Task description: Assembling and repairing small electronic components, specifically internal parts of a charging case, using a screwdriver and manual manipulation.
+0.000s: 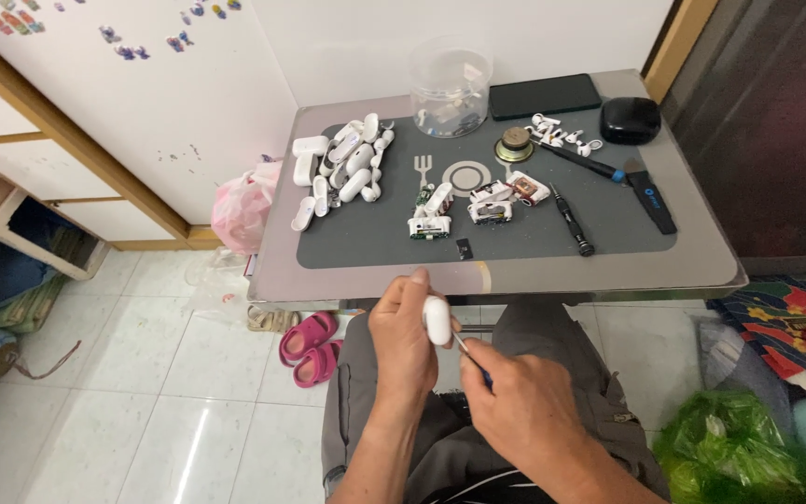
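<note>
The left hand [403, 331] clamps a white earbud case [437, 320] over the lap, near the table [701, 271], while the right hand [524, 401] pinches a thin prying tool [466, 349] at its seam, which could slip and jab the left fingers.

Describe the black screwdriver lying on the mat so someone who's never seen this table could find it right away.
Start at the grey work mat on the small table. Go to its right side, just right of the opened white cases with exposed electronics. The black screwdriver lies loose there, slanted toward the mat's near edge; unlike the blue-tipped tool beyond it, it is all black and stubby.
</note>
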